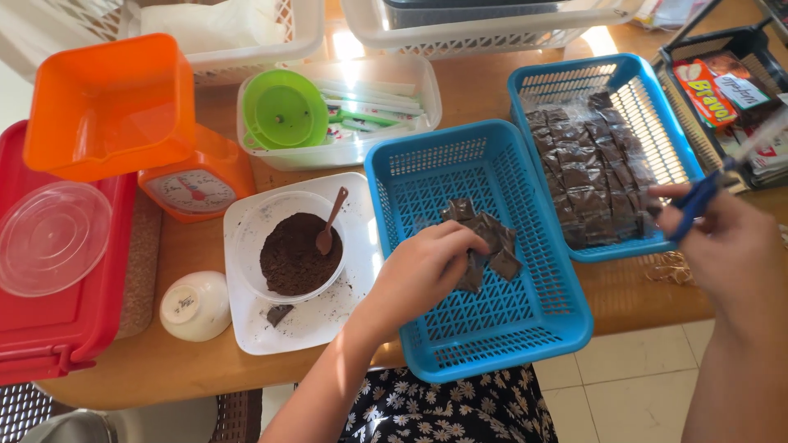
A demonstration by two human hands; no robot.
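Reaching into the near blue basket (pixel 533 328), a slotted plastic tray with latticed walls, the left hand (pixel 427 275) has its fingers curled down over a small heap of dark sachets (pixel 491 246) and pinches one of the flat, glossy brown packets. That heap lies on the basket floor near its middle. A second blue basket (pixel 648 90) just behind and to the right holds many more dark packets (pixel 587 176) laid in overlapping rows. The right hand (pixel 726 246) is raised above the worktop (pixel 484 90) edge, closed around the blue handles of scissors (pixel 714 176), whose blades point up and right; it is blurred. Left of the near basket, a white square tray (pixel 328 324) carries a clear round bowl (pixel 246 238) of dark brown powder with a small brown spoon (pixel 330 221) standing in it. Beside it sit a white ceramic cup (pixel 195 305) turned upside down, an orange kitchen scale (pixel 197 180) with an orange tub (pixel 107 102) on top, and a red box (pixel 66 328) with a clear round lid (pixel 51 238) resting on it. Behind, a clear tub (pixel 419 90) holds a green funnel (pixel 283 108) and pale stick sachets (pixel 369 107)
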